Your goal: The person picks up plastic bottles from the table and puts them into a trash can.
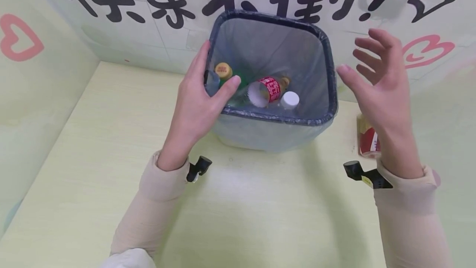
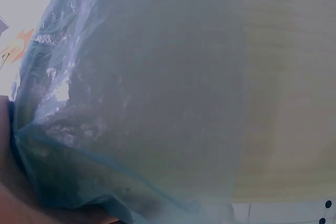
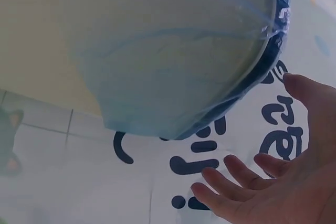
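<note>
A square waste bin (image 1: 275, 120) with a dark rim and a thin bluish plastic liner tilts toward me in the head view. My left hand (image 1: 197, 98) grips its left rim, thumb hooked over the inside and fingers along the outer side. Inside lie a bottle with a red label (image 1: 272, 89), a white cap (image 1: 290, 100) and a yellow cap (image 1: 223, 70). Off the bin's right side, my right hand (image 1: 386, 86) is raised with fingers spread and loosely bent, holding nothing. The right wrist view shows this hand (image 3: 294, 182) apart from the liner-covered bin (image 3: 173, 77).
A clear container with a red label (image 1: 369, 142) is on the pale table (image 1: 260, 210) at the right, partly hidden by my right wrist. Behind the bin rises a wall (image 1: 178, 44) with large black characters; a side wall (image 1: 33, 94) stands at the left.
</note>
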Motion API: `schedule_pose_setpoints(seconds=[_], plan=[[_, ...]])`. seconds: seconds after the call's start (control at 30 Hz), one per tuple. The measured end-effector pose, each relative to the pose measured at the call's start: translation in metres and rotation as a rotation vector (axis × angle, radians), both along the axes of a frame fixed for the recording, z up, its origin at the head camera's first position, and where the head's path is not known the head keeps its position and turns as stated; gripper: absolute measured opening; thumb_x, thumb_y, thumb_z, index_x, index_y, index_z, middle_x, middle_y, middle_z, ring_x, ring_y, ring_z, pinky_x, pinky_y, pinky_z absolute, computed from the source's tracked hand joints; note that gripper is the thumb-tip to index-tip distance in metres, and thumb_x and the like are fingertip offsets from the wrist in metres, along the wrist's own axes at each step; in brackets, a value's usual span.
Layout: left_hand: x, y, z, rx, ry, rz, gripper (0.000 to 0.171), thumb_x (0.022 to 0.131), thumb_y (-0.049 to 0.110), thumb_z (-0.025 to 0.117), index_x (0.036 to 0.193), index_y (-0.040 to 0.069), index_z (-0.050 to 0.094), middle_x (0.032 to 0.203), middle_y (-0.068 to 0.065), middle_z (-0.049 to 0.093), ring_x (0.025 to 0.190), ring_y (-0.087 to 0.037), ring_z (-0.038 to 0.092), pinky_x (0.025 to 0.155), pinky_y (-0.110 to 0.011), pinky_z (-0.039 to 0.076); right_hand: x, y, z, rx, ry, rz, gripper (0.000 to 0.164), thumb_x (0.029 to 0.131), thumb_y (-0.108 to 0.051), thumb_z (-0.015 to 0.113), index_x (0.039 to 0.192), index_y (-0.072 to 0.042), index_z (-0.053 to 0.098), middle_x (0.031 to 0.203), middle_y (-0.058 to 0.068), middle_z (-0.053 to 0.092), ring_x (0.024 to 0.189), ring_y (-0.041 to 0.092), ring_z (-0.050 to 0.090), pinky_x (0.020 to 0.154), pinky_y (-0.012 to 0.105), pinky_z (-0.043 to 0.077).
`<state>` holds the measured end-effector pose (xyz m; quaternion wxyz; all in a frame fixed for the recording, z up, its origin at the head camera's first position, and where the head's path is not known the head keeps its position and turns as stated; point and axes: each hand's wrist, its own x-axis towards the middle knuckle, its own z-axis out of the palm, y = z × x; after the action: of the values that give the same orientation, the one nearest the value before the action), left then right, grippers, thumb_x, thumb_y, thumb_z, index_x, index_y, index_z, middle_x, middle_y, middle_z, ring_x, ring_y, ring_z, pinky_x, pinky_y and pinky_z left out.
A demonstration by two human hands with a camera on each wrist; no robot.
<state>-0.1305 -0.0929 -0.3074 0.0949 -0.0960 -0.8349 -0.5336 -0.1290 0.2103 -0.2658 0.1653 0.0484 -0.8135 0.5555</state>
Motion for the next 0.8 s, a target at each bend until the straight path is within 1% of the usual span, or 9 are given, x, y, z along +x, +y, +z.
schedule_pose_setpoints(seconds=[0.07, 0.13, 0.3, 0.47, 0.67, 0.8], plan=[[0.000, 0.000, 0.000, 0.003, 0.003, 0.001, 0.082, 0.093, 0.042, 0.065, 0.158, 0.011, 0.024, 0.162, 0.003, 0.026, 0.145, -0.002, 0.022, 0.117, -0.025, 0.019, 0.000, 0.003, 0.000, 0.067, -0.027, -0.033, 0.066, 0.087, -0.014, 0.074, 0.145, -0.020, 0.043, 0.141, 0.006, 0.051, 0.129, 0.025, 0.052, 0.111, 0.035, 0.037], [0.000, 0.000, 0.000, 0.007, 0.000, 0.001, 0.082, 0.094, 0.041, 0.065, 0.158, 0.011, 0.024, 0.162, 0.003, 0.026, 0.145, -0.002, 0.022, 0.117, -0.026, 0.019, 0.000, 0.007, -0.001, 0.104, -0.056, -0.057, 0.067, 0.089, -0.016, 0.073, 0.147, -0.022, 0.040, 0.143, 0.005, 0.050, 0.129, 0.023, 0.052, 0.111, 0.034, 0.037], [0.000, 0.000, 0.001, 0.008, -0.006, 0.005, 0.082, 0.093, 0.042, 0.064, 0.158, 0.011, 0.024, 0.162, 0.004, 0.027, 0.144, -0.001, 0.023, 0.117, -0.025, 0.019, 0.001, 0.016, -0.002, 0.140, -0.105, -0.097, 0.071, 0.090, -0.018, 0.071, 0.150, -0.025, 0.034, 0.145, 0.005, 0.048, 0.130, 0.023, 0.052, 0.112, 0.034, 0.036], [-0.001, 0.000, 0.001, 0.015, -0.004, 0.003, 0.082, 0.093, 0.042, 0.065, 0.158, 0.012, 0.024, 0.161, 0.005, 0.027, 0.144, 0.000, 0.024, 0.116, -0.024, 0.020, 0.002, 0.025, -0.004, 0.162, -0.129, -0.117, 0.071, 0.090, -0.018, 0.071, 0.150, -0.026, 0.033, 0.145, 0.004, 0.048, 0.130, 0.022, 0.051, 0.112, 0.034, 0.036], [0.000, 0.000, 0.001, 0.035, -0.015, -0.013, 0.082, 0.093, 0.039, 0.065, 0.158, 0.012, 0.023, 0.162, 0.002, 0.026, 0.146, -0.006, 0.024, 0.118, -0.029, 0.020, 0.005, 0.033, -0.008, 0.192, -0.177, -0.127, 0.072, 0.090, -0.019, 0.071, 0.151, -0.029, 0.033, 0.147, 0.003, 0.046, 0.132, 0.021, 0.050, 0.113, 0.033, 0.035], [0.000, 0.000, 0.001, 0.037, -0.013, -0.009, 0.080, 0.094, 0.038, 0.064, 0.158, 0.012, 0.023, 0.161, 0.002, 0.026, 0.145, -0.007, 0.024, 0.117, -0.029, 0.021, 0.008, 0.040, -0.012, 0.219, -0.209, -0.139, 0.074, 0.091, -0.020, 0.071, 0.152, -0.031, 0.031, 0.150, 0.003, 0.044, 0.134, 0.020, 0.048, 0.114, 0.033, 0.033]])
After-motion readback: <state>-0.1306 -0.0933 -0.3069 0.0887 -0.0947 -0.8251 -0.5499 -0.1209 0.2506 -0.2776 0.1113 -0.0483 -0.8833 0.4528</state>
